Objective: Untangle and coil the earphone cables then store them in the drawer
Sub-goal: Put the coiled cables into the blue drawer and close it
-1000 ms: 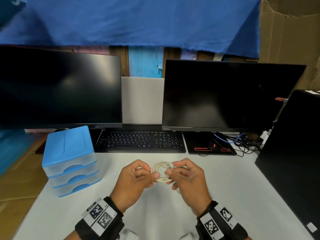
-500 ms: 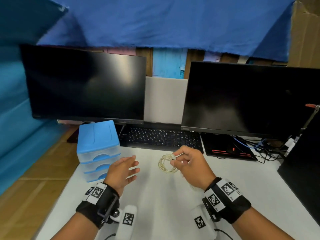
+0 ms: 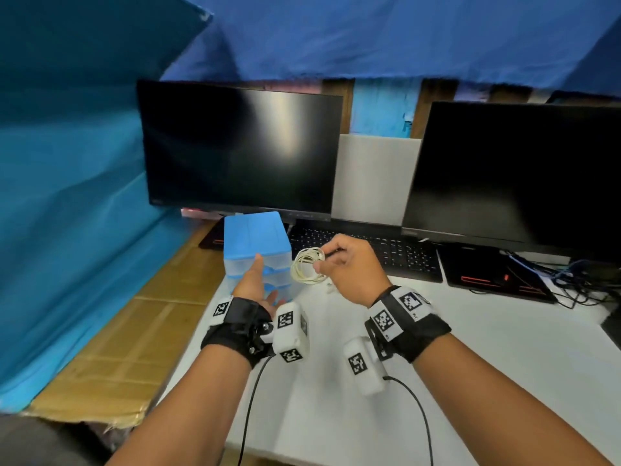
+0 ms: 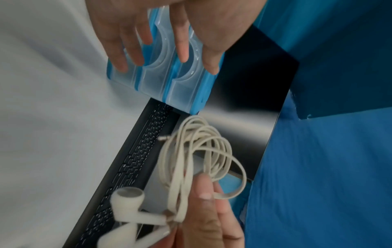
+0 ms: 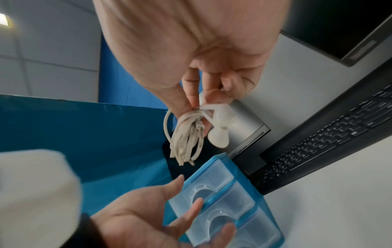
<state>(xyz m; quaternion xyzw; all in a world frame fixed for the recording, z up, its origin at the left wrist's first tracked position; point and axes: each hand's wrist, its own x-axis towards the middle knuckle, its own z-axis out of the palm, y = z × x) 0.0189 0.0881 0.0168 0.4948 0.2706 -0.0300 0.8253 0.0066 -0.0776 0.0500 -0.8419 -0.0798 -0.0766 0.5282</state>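
Note:
My right hand (image 3: 339,264) pinches a coiled cream earphone cable (image 3: 306,266) in the air just right of the blue drawer unit (image 3: 257,237). The coil (image 4: 197,151) hangs in loops, and its two earbuds (image 4: 129,206) dangle beside my fingers; the coil (image 5: 186,135) is bunched under my thumb. My left hand (image 3: 257,280) is open, fingers straight and spread, right in front of the closed translucent drawers (image 4: 169,78). Its fingertips (image 5: 197,201) hover at the drawer fronts (image 5: 220,198); I cannot tell if they touch.
The drawer unit stands at the left edge of the white desk (image 3: 336,415). Behind it are two dark monitors (image 3: 242,149), a black keyboard (image 3: 396,253) and a black mouse pad (image 3: 487,274). Blue cloth (image 3: 67,196) hangs on the left, above cardboard.
My left hand let go of the coil and moved left and forward to the drawer fronts. My right hand carried the coil left toward the unit. The head view swung left.

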